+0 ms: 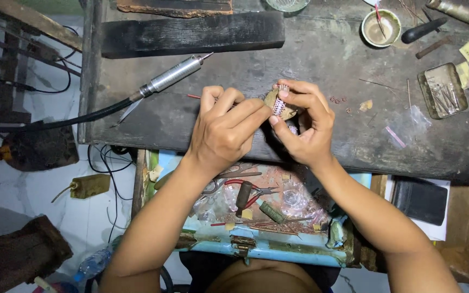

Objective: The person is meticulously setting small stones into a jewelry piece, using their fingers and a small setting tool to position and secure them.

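At frame centre, a small beaded piece (279,104) is pinched by both hands' closed fingertips (274,120); it is best kept steady.

The desk (321,59) is dark wood, matt, scuffed and stained. The rotary handpiece (173,76) on it is bright brushed metal on a black rubbery cable (55,122). Between the fingers (294,100) sits a small piece (279,104) that looks like studded, glinting metal, though it is too small to be sure. The drawer (261,247) below is chipped pale-blue painted metal, rusty at the latch.
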